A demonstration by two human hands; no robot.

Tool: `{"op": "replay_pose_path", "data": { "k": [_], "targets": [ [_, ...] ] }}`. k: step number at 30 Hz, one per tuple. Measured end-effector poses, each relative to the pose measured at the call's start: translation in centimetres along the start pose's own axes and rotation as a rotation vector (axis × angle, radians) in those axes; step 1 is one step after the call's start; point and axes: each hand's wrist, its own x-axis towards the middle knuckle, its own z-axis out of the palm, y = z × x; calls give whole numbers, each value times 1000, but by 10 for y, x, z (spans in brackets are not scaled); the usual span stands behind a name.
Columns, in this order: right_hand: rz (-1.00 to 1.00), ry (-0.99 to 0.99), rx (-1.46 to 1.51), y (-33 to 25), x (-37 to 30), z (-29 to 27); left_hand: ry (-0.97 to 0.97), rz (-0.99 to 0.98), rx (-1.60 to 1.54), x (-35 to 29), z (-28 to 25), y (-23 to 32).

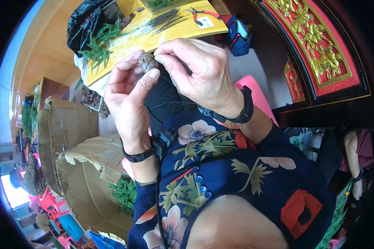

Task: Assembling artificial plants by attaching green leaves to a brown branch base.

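Note:
Between the fingertips and thumb of my left hand [126, 91] sits a small brown pine cone [147, 63], held up in front of my body. My right hand [197, 68] is closed in a pinch right beside the cone, its thumb and forefinger touching or nearly touching the cone's side. What those fingertips grip is too small to make out. Beyond my hands, a bundle of thin dark wires [164, 21] lies on the yellow table [133, 39]. Pliers with red handles [207, 15] rest near that table's far right part.
Green artificial sprigs [99, 47] and a black plastic bag [81, 25] occupy the table's left end. A large open cardboard box [91, 182] with greenery stands at my left. Brown cones fill a basket [91, 99] below the table. Another person's arm [354, 159] shows at far right.

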Motion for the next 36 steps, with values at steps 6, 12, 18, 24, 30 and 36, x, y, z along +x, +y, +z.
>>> {"op": "replay_pose_path", "data": {
  "k": [6,12,18,24,30,36],
  "targets": [
    [5,8,-2,-1,-1,-2,-42,-2,0,-1,3,0],
    [12,-12,5,-4,-2,0,-16,-4,-167,-1,1,-7],
    [51,-17,20,-1,0,-2,-37,-12,-223,5,-1,-4],
    [79,-50,95,-1,-1,-3,-119,-104,-354,6,-5,-12],
    [85,-99,205,0,1,-2,-153,-31,-404,10,-9,-19],
    [182,-124,216,-5,-4,0,-61,101,-429,10,-6,-26]
  ]
}}
